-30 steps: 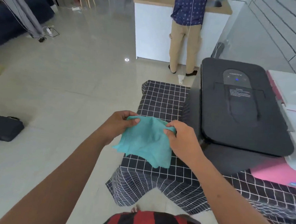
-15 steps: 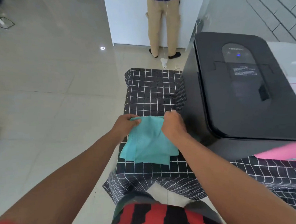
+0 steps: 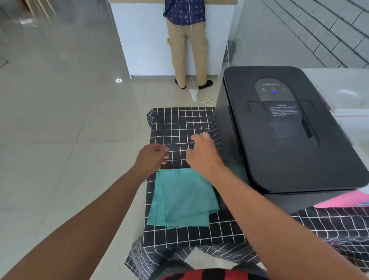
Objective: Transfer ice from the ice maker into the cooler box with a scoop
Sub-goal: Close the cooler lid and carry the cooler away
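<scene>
A black ice maker [image 3: 286,132] with its lid down stands on the right of a table under a black-and-white checked cloth [image 3: 180,122]. A folded teal cloth [image 3: 182,200] lies flat on the table's left part, near the front edge. My left hand [image 3: 151,156] and my right hand [image 3: 202,153] hover just beyond the teal cloth, both empty, fingers loosely apart. The right hand is close to the ice maker's left side. A white cooler box [image 3: 353,91] with a pink base shows at the far right, partly hidden by the ice maker. I see no scoop.
A person in a blue shirt and tan trousers [image 3: 187,39] stands at a white counter [image 3: 142,30] beyond the table. A white power plug and cable [image 3: 195,95] lie on the tiled floor behind them. A grey brick wall runs along the right.
Both hands held the teal cloth and laid it on the table. They have since let go and lifted away beyond it. The camera view has tilted up.
</scene>
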`<state>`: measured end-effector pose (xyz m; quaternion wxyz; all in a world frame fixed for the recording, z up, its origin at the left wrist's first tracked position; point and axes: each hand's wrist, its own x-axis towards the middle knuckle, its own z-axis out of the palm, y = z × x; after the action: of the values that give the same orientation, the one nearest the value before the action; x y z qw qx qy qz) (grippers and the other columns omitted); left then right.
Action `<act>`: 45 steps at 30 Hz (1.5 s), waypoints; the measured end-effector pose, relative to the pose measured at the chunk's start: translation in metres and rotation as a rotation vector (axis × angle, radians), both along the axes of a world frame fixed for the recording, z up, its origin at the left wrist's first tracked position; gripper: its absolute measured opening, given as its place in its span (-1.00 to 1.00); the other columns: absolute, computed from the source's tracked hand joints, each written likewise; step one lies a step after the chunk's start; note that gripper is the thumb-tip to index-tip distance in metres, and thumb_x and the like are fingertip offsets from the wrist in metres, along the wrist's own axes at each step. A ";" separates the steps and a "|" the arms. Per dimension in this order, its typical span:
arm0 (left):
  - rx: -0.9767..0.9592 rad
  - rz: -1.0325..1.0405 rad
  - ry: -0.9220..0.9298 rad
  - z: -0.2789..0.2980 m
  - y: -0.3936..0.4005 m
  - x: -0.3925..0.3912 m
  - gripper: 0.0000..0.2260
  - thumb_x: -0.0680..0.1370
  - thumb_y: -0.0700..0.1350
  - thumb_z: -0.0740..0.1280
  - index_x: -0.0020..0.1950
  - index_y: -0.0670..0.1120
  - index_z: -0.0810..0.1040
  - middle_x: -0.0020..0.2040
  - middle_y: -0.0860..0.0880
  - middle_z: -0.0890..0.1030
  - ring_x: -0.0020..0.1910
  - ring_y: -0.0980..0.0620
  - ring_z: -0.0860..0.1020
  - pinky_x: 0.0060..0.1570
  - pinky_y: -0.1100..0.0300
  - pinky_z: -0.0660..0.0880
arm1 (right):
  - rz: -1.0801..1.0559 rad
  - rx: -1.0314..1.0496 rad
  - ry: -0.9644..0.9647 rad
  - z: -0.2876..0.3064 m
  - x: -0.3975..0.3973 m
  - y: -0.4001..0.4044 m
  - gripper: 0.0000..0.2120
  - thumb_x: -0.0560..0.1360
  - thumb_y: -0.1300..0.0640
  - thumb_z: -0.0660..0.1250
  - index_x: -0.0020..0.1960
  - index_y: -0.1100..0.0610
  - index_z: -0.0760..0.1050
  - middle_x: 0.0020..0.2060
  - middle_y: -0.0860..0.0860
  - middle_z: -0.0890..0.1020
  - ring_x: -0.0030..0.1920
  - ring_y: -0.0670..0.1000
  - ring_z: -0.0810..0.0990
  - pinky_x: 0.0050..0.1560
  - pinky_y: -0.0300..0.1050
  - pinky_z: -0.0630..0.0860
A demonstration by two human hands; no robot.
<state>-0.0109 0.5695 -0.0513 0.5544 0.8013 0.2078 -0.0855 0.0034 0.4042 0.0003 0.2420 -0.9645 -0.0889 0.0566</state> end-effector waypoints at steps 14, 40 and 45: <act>-0.265 -0.200 -0.323 0.213 -0.153 0.056 -0.83 0.56 -0.08 0.34 0.07 -0.13 0.64 -0.12 -0.10 0.70 -0.19 -0.01 0.66 -0.11 0.10 0.60 | -0.242 0.192 -0.318 0.161 0.025 -0.185 -0.55 0.53 0.06 0.28 0.40 0.10 0.38 0.37 0.04 0.43 0.39 0.05 0.35 0.37 -0.11 0.22; 0.206 -0.093 -0.130 0.113 -0.532 0.218 -0.62 0.51 0.03 0.34 0.26 -0.12 0.50 0.03 -0.05 0.57 -0.23 0.08 0.46 -0.35 0.24 0.29 | -0.327 -0.019 -0.088 0.109 0.226 -0.622 -0.47 0.51 0.03 0.27 0.43 0.17 0.29 0.34 0.15 0.41 0.36 0.16 0.34 0.29 0.00 0.35; 0.234 -0.023 -0.062 0.105 -0.546 0.241 -0.59 0.48 0.07 0.38 0.19 -0.18 0.52 -0.08 -0.06 0.55 -0.24 0.02 0.48 -0.33 0.19 0.32 | -0.332 -0.109 0.057 0.082 0.256 -0.633 -0.47 0.50 -0.02 0.26 0.40 0.18 0.27 0.28 0.17 0.43 0.30 0.20 0.39 0.25 0.05 0.41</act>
<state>0.2301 0.0239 0.0537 0.4621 0.8653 0.1897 -0.0422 0.2590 -0.2286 0.0828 0.1979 -0.9756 0.0817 0.0479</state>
